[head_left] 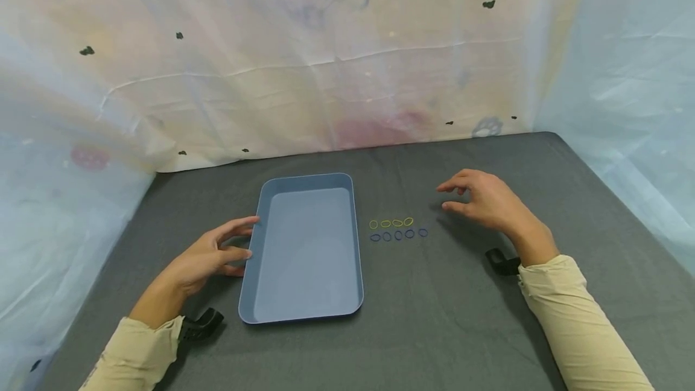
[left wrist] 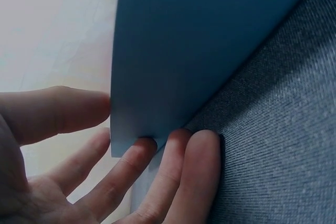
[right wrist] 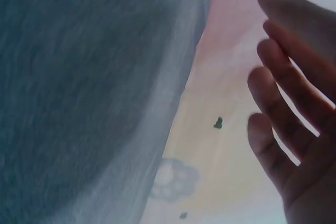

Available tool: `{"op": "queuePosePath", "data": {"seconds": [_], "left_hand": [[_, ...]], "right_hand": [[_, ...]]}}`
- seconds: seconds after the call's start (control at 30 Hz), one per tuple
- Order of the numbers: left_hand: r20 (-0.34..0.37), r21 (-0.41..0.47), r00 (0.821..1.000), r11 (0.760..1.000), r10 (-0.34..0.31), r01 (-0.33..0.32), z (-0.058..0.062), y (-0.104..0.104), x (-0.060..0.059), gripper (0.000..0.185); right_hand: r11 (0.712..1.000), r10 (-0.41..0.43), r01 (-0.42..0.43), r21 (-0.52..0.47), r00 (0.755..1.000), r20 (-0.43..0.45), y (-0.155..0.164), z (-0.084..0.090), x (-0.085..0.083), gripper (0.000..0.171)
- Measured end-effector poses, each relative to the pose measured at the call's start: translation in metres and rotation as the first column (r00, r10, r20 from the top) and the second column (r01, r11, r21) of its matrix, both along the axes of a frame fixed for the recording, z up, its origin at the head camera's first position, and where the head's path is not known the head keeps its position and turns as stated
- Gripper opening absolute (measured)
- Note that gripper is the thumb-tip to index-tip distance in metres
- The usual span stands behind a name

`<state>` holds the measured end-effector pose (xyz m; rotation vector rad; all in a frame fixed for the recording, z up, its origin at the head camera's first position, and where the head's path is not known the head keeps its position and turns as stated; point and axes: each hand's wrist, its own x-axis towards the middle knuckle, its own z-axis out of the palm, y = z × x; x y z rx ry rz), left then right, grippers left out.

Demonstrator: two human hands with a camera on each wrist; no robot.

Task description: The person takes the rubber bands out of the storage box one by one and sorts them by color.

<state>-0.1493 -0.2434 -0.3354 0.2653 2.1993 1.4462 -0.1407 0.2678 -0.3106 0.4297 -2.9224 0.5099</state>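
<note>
Fingers of left hand (head_left: 209, 257): relaxed, tips touching left wall of blue tray (head_left: 306, 315), nothing grasped. Right hand (head_left: 488, 201): loosely spread, empty, hovering beside yellow bands (head_left: 391, 222) and blue bands (head_left: 399, 235) lying right of tray. Step judged: steadying tray before pickup; next needs fine pinch. Left wrist view alone shows fingertips (left wrist: 181, 136) meeting tray wall

Empty blue rectangular tray (head_left: 304, 252) lying flat near the table's middle, left hand (head_left: 209, 255) touching its left rim. Just right of it, small rubber bands in two short rows: yellow (head_left: 391, 222) behind, blue (head_left: 399, 235) in front.
</note>
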Motion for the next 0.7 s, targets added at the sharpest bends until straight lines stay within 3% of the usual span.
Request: {"op": "queuePosePath", "data": {"seconds": [0.17, 0.3, 0.47, 0.57, 0.7], "left_hand": [[0.007, 0.0, 1.0, 1.0, 0.009, -0.009, -0.001, -0.001, -0.001, 0.071], [0.016, 0.01, 1.0, 1.0, 0.012, -0.012, -0.002, -0.001, -0.002, 0.072], [0.021, 0.02, 1.0, 1.0, -0.003, 0.003, -0.004, 0.003, -0.005, 0.073], [0.024, 0.011, 1.0, 1.0, 0.001, -0.001, -0.004, 0.004, -0.007, 0.072], [0.017, 0.01, 1.0, 1.0, -0.004, 0.004, -0.004, 0.005, -0.01, 0.072]], "right_hand": [[0.997, -0.052, 0.056, 0.055, 0.996, -0.069, 0.004, -0.001, -0.002, 0.029], [0.997, -0.044, 0.05, 0.066, 0.995, -0.084, 0.006, -0.001, -0.004, 0.028], [0.987, -0.029, 0.053, 0.152, 0.987, -0.158, 0.012, -0.005, -0.004, 0.03], [0.977, -0.037, 0.088, 0.192, 0.966, -0.256, 0.016, -0.01, -0.004, 0.029], [0.971, -0.039, 0.128, 0.2, 0.917, -0.397, 0.016, -0.015, -0.007, 0.026]]}}
